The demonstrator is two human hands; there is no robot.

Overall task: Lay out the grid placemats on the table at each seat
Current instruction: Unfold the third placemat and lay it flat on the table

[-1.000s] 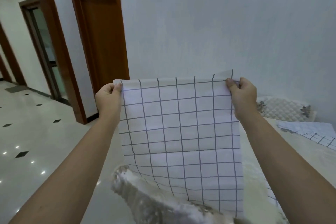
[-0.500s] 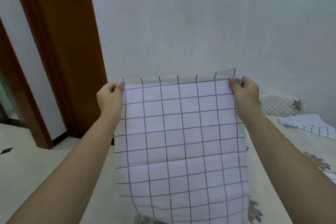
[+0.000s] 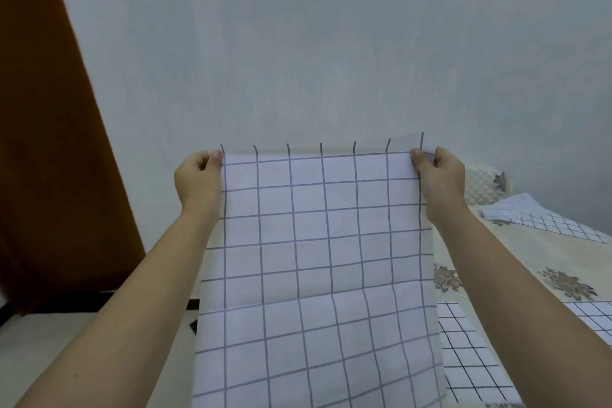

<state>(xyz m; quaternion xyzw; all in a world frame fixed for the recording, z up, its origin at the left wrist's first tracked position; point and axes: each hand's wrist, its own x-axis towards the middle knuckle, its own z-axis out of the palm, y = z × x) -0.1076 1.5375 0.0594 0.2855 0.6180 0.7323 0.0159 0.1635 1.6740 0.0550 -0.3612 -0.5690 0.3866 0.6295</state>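
A white placemat with a dark grid (image 3: 318, 258) hangs upright in front of me, stretched flat between both hands. My left hand (image 3: 198, 177) pinches its top left corner and my right hand (image 3: 437, 175) pinches its top right corner. The sheet's lower part drops out of the bottom of the frame and hides what is below it. On the table (image 3: 516, 262) to the right lie other grid placemats: one at the far end (image 3: 543, 219), one near my right forearm (image 3: 470, 358), and part of another (image 3: 592, 315) at the right edge.
The table carries a cream cloth with brown flower prints. A quilted chair back (image 3: 483, 189) stands at its far end against a pale wall (image 3: 298, 43). A brown wooden door (image 3: 49, 142) fills the left side, with light floor below it.
My view has swung to the right, so the door slid left and more of the table shows. Both hands keep the same grip and hold the placemat at about the same height.
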